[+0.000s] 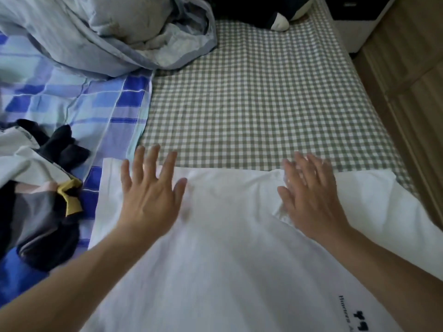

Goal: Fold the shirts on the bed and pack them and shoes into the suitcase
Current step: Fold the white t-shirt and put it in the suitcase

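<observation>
While spread flat on the white T-shirt point(215, 248), left hand point(149, 188) and right hand point(311, 200), fingers wide, holding nothing: smoothing step; next, probably folding a side inward.

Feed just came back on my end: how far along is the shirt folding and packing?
Early. Done: nothing visibly folded or packed; no suitcase or shoes in view. In hand: the white shirt lies spread on the bed, with the left hand and right hand open and flat over its far edge. Left: folding it, sorting the dark clothes pile at left, then packing.
</observation>
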Tool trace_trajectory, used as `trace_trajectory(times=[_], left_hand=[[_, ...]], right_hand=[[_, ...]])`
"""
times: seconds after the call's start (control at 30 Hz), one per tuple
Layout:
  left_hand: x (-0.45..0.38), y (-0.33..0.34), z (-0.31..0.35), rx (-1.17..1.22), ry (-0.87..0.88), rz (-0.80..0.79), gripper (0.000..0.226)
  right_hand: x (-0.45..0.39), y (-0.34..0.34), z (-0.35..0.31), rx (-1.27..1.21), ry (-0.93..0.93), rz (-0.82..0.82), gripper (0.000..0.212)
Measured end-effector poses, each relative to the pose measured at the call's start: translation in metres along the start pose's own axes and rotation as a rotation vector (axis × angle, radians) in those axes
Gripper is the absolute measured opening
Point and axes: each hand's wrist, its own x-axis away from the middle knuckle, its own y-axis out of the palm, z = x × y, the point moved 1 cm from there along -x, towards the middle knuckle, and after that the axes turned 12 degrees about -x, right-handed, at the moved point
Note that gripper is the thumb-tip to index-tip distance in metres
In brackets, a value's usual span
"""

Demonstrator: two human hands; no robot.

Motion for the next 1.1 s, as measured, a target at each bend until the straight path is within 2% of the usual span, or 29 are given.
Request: trace_trajectory(times=[0.07, 0.17, 0.23, 0.3, 0.33, 0.4, 0.47, 0.5, 0.53, 0.63, 0.7, 0.77, 0.8, 0.87, 0.97, 1.03, 1.1], left_hand=[[0.039, 0.007, 0.014, 0.002, 0.006, -0.111, 0.068], [0.082, 0.031, -0.025, -0.076, -0.184, -0.319, 0.074], [0.09, 0.035, -0.058, -0.079, -0.334, -0.419, 0.076], [0.091, 0.025, -0.064, -0.096, -0.447, -0.417, 0.074], [0.092, 0.017, -0.049, -0.11, -0.428, -0.37, 0.072], [0.106, -0.001, 0.004, -0.069, -0.195, -0.243, 0.069], [0.146, 0.003, 0.055, -0.044, 0.101, -0.256, 0.066], [0.167, 0.009, 0.065, -0.059, 0.14, -0.306, 0.066], [0.182, 0.016, 0.06, -0.069, 0.079, -0.346, 0.066], [0.21, 0.027, 0.009, -0.084, -0.263, -0.418, 0.068], [0.223, 0.019, -0.019, -0.085, -0.348, -0.486, 0.07], [0.237, 0.007, -0.023, -0.088, -0.385, -0.527, 0.073], [0.245, -0.001, -0.017, -0.084, -0.398, -0.521, 0.073], [0.274, -0.016, 0.003, -0.077, -0.312, -0.457, 0.067], [0.339, -0.023, 0.031, -0.046, -0.046, -0.392, 0.064], [0.377, -0.017, 0.028, -0.032, -0.034, -0.434, 0.062], [0.406, -0.018, 0.018, 0.008, -0.143, -0.396, 0.061]], right_hand=[[0.014, 0.006, 0.005, 0.007, 0.052, -0.191, 0.067], [0.012, 0.019, 0.024, 0.04, 0.186, -0.313, 0.077], [0.008, 0.016, 0.019, 0.046, 0.239, -0.322, 0.077], [0.016, 0.002, -0.008, 0.003, 0.236, -0.21, 0.07], [0.028, -0.005, -0.027, -0.033, 0.202, -0.147, 0.067], [0.063, -0.01, -0.068, -0.113, 0.079, -0.053, 0.063], [0.098, -0.008, -0.093, -0.182, 0.028, -0.046, 0.063], [0.113, -0.003, -0.093, -0.187, 0.041, -0.07, 0.063], [0.128, 0.002, -0.086, -0.162, 0.06, -0.11, 0.063], [0.156, 0.012, -0.042, -0.041, 0.099, -0.244, 0.069], [0.156, 0.011, -0.024, -0.001, 0.097, -0.292, 0.073], [0.147, 0.004, -0.033, -0.03, 0.17, -0.275, 0.073], [0.146, 0.001, -0.047, -0.056, 0.188, -0.238, 0.072], [0.16, -0.002, -0.085, -0.125, 0.063, -0.21, 0.068], [0.199, 0.014, -0.123, -0.192, -0.167, -0.373, 0.071], [0.204, 0.016, -0.125, -0.242, -0.16, -0.422, 0.071], [0.211, 0.003, -0.125, -0.408, -0.103, -0.369, 0.064]])
